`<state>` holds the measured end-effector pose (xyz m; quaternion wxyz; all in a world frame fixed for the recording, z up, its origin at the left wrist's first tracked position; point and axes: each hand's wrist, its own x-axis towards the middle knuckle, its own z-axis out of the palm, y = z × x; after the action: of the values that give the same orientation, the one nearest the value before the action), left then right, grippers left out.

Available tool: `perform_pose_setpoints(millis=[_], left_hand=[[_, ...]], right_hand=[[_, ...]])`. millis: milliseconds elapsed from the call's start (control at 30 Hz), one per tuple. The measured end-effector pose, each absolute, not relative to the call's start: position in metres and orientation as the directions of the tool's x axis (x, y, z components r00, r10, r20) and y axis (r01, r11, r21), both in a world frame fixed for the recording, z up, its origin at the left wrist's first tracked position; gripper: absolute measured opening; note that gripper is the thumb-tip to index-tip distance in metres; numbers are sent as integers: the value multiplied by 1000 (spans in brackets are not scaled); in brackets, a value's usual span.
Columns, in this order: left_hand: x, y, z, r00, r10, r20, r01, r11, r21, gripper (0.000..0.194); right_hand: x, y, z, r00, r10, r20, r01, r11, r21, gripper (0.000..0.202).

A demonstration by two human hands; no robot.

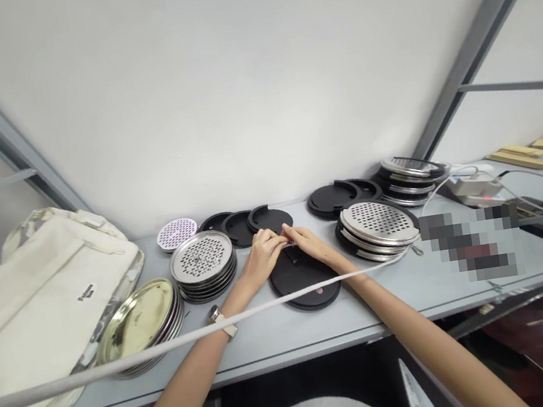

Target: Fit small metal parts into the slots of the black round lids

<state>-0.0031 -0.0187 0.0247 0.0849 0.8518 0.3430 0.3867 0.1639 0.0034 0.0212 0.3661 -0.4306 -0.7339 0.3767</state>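
A black round plate (307, 282) lies in front of me on the grey table, with a dark raised strip on it near the far side. My left hand (265, 256) and my right hand (309, 244) meet over its far edge. The fingers of both are bent and pressed together, thumb tips close to each other. Whatever sits between them is too small or too hidden to name. Just left of my hands stands a stack of perforated metal discs (201, 257). On the right is another stack of perforated discs and black plates (379, 222).
Black round plates (270, 220) lie behind my hands, others (332, 199) to their right. Gold-coloured round trays (139, 318) and a cream bag (37, 297) are on the left. A white cord (247, 315) stretches across my forearms. A power strip (474, 187) sits right.
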Motion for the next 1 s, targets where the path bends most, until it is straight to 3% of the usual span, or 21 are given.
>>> perform_pose_setpoints(millis=[200, 433, 600, 1000], left_hand=[[-2, -17, 24, 456, 636, 622, 457, -767, 450, 18], [-3, -19, 25, 432, 685, 587, 473, -726, 499, 15], [-5, -18, 23, 443, 697, 564, 514, -713, 477, 11], [-5, -14, 18, 435, 718, 543, 539, -691, 482, 8]], right_hand=[[164, 3, 22, -388, 897, 211, 310, 342, -887, 64], [166, 10, 10, -232, 936, 264, 492, 347, -799, 52], [166, 10, 9, -232, 929, 288, 581, 370, -725, 46], [169, 13, 6, -160, 933, 324, 678, 342, -651, 41]])
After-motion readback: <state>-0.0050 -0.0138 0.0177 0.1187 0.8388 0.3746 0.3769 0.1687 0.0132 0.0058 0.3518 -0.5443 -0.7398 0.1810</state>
